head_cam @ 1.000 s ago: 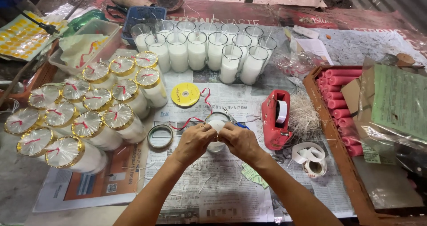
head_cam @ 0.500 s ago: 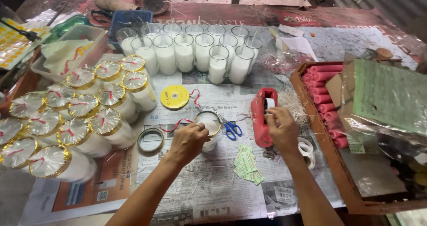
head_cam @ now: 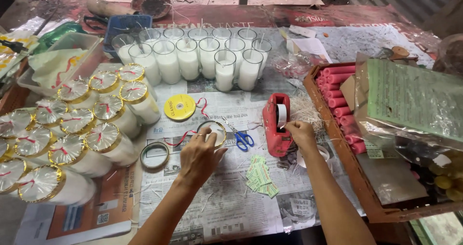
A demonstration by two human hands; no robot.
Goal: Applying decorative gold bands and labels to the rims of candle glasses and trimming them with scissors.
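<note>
At the centre, a glass candle (head_cam: 212, 132) with a gold-rimmed cover was held by the left hand (head_cam: 198, 159), fingers curled around its top. At three o'clock from it, the red tape dispenser (head_cam: 277, 124) was touched by the right hand (head_cam: 301, 133), fingertips pinched at the tape. At twelve o'clock, uncovered candle glasses (head_cam: 193, 59) were lined up.

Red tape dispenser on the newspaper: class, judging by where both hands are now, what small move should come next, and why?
Probably pull a short strip off the red tape dispenser. The right hand has its fingertips at the tape's cutting edge, while the left hand steadies the gold-rimmed, film-covered glass candle jar, whose red ribbon trails loose. The strip would likely go to that jar.
</note>
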